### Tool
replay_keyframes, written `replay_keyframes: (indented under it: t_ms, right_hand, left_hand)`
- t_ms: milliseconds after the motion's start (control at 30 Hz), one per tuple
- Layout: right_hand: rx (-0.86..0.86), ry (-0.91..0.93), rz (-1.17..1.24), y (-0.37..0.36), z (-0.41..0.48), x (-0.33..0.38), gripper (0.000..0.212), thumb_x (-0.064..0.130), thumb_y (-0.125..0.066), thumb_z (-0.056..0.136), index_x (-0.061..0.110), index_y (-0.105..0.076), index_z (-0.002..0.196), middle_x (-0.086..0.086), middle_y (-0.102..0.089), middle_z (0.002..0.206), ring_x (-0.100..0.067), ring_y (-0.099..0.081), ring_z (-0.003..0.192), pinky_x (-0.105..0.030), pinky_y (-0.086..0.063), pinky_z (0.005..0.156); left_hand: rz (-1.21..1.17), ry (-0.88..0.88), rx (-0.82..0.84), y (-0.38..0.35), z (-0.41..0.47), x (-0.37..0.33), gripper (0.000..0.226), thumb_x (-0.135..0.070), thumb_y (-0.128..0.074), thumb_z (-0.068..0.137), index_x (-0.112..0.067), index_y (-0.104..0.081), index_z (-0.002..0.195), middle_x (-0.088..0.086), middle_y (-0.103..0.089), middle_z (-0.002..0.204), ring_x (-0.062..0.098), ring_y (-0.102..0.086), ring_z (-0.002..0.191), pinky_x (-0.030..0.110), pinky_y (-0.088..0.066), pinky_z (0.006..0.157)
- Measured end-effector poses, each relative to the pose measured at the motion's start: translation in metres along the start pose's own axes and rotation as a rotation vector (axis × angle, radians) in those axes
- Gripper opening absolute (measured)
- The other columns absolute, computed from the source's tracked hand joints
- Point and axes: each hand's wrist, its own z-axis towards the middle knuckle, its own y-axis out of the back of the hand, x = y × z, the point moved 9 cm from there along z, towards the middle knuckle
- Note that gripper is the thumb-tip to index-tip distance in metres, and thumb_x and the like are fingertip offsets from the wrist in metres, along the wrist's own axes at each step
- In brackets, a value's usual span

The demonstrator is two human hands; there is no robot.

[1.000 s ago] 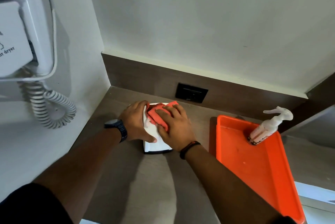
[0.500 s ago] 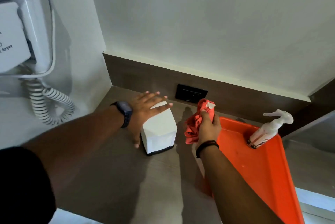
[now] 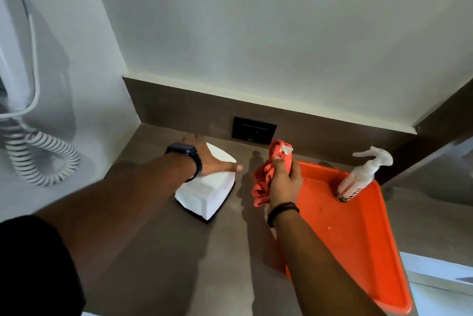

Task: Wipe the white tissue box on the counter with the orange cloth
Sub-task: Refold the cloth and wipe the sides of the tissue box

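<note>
Bunched in the closed right hand (image 3: 284, 182), the orange cloth (image 3: 266, 174) hung clear of the white tissue box (image 3: 207, 192), which the flat, open left hand (image 3: 212, 162) might topple.

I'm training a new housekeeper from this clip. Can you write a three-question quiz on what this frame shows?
1. True or false: the orange cloth is pressed against the tissue box.
2. Which hand rests on the box? A) left hand B) right hand C) neither
3. Fill in: the spray bottle stands in the orange ____.

Key: 1. False; the right hand holds the cloth bunched up, beside the box and apart from it. 2. A. 3. tray.
</note>
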Motion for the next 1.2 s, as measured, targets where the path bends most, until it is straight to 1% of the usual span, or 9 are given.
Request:
replay_keyframes:
  t_ms: [100,200,300,400,533,700,867,1100,1200]
  right_hand:
    - [-0.014,-0.015,-0.001,-0.002,-0.006,-0.007,0.014,0.021,-0.059,0.092,0.021,-0.065,0.105,-0.005,-0.071,0.087,-0.031,-0.068,0.079,-0.052,-0.06,0.078]
    - [0.007,-0.064,-0.051,-0.004,-0.011,-0.021,0.01,0.026,-0.058,0.094,0.029,-0.062,0.102,0.012,-0.069,0.06,-0.012,-0.066,0.05,-0.03,-0.057,0.048]
    - [0.038,-0.047,-0.065,-0.015,-0.028,-0.031,0.011,0.026,-0.059,0.094,0.03,-0.062,0.104,0.015,-0.069,0.062,-0.004,-0.067,0.055,-0.022,-0.056,0.049]
    - [0.135,0.017,0.03,-0.042,-0.045,-0.036,0.022,0.028,-0.054,0.099,0.031,-0.062,0.119,0.014,-0.073,0.107,-0.013,-0.067,0.107,-0.017,-0.055,0.086]
    - [0.255,0.032,-0.147,-0.079,-0.06,-0.059,0.055,0.052,-0.03,0.1,0.035,-0.026,0.151,0.006,-0.033,0.159,-0.011,-0.032,0.145,-0.039,-0.023,0.122]
    - [0.185,-0.269,-0.167,-0.08,-0.057,-0.1,0.058,0.06,-0.022,0.098,0.037,-0.024,0.151,-0.002,-0.036,0.159,-0.026,-0.036,0.144,-0.053,-0.026,0.121]
    - [0.217,0.018,-0.186,-0.079,-0.069,-0.074,0.062,0.063,-0.03,0.094,0.038,-0.025,0.151,0.002,-0.036,0.159,-0.017,-0.033,0.146,-0.045,-0.026,0.122]
    - [0.2,0.05,-0.177,-0.085,-0.072,-0.057,0.058,0.06,-0.033,0.095,0.037,-0.033,0.148,0.002,-0.041,0.156,-0.021,-0.035,0.145,-0.05,-0.029,0.12]
    - [0.194,0.031,-0.15,-0.082,-0.068,-0.059,0.052,0.051,-0.036,0.1,0.034,-0.033,0.15,0.002,-0.038,0.158,-0.019,-0.034,0.146,-0.048,-0.027,0.122]
  left_hand:
    - [0.296,-0.439,0.038,0.004,0.004,-0.019,0.154,-0.1,-0.048,0.013,-0.036,-0.002,0.144,0.003,-0.011,0.159,0.03,-0.01,0.144,0.058,-0.013,0.116]
    - [0.462,-0.651,0.111,-0.009,0.0,-0.022,0.152,-0.086,-0.067,0.018,-0.035,0.001,0.144,-0.001,-0.013,0.158,0.027,-0.009,0.144,0.053,-0.01,0.117]
    - [0.409,-0.66,0.103,-0.018,0.002,-0.023,0.138,-0.073,-0.072,0.021,-0.033,-0.014,0.14,0.0,-0.034,0.147,0.025,-0.034,0.132,0.046,-0.031,0.112]
    - [0.331,-0.663,0.014,-0.012,0.005,-0.025,0.122,-0.071,-0.071,0.021,-0.033,-0.029,0.128,-0.004,-0.047,0.128,0.02,-0.048,0.115,0.037,-0.043,0.099]
    - [0.345,-0.703,-0.055,-0.019,0.007,-0.023,0.125,-0.073,-0.069,0.023,-0.028,-0.028,0.132,-0.003,-0.046,0.13,0.022,-0.043,0.121,0.043,-0.038,0.106]
    - [0.289,-0.656,-0.097,-0.023,0.012,-0.017,0.124,-0.069,-0.07,0.019,-0.032,-0.026,0.128,-0.002,-0.046,0.129,0.024,-0.043,0.12,0.044,-0.042,0.102]
    - [0.329,-0.657,-0.118,-0.027,0.018,-0.016,0.125,-0.074,-0.071,0.023,-0.028,-0.027,0.131,0.002,-0.047,0.133,0.025,-0.045,0.121,0.046,-0.04,0.104]
    - [0.343,-0.751,-0.232,-0.025,0.013,-0.019,0.12,-0.072,-0.065,0.032,-0.013,-0.036,0.132,0.018,-0.054,0.131,0.04,-0.051,0.119,0.055,-0.041,0.103]
    - [0.345,-0.741,-0.203,-0.026,0.013,-0.019,0.119,-0.069,-0.071,0.033,-0.018,-0.034,0.133,0.011,-0.052,0.132,0.034,-0.048,0.122,0.049,-0.04,0.105]
